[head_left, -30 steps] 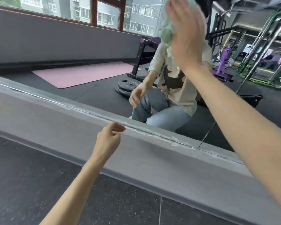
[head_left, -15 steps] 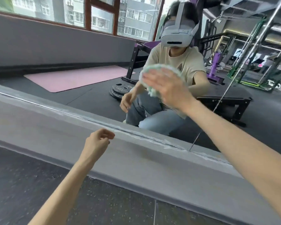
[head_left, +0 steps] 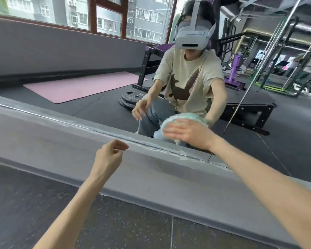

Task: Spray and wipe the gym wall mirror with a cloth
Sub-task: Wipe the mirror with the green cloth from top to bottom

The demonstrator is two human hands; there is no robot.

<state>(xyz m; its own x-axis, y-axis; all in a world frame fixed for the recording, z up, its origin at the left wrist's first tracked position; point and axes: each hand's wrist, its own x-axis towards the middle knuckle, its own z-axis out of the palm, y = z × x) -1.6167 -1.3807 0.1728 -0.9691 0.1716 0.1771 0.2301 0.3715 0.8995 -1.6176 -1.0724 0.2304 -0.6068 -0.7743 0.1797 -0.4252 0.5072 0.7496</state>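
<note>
The wall mirror (head_left: pixel 83 56) fills the upper part of the view and reflects the gym and the person crouching before it. My right hand (head_left: pixel 188 132) presses a pale green cloth (head_left: pixel 185 117) flat against the glass, low down, just above the mirror's bottom edge; its fingers lie straight over the cloth. My left hand (head_left: pixel 109 155) hovers in front of the grey base strip (head_left: pixel 52 141) under the mirror, fingers loosely curled and holding nothing. No spray bottle is in view.
A grey sloped skirting runs diagonally below the glass, with dark speckled rubber floor (head_left: pixel 115 229) in front of it. Reflected in the mirror are a pink mat (head_left: pixel 79 88), weight plates (head_left: pixel 131 99), a black bench and racks.
My right hand has swept the cloth down the glass from head height to just above the mirror's lower edge. My left hand has stayed at the base strip.
</note>
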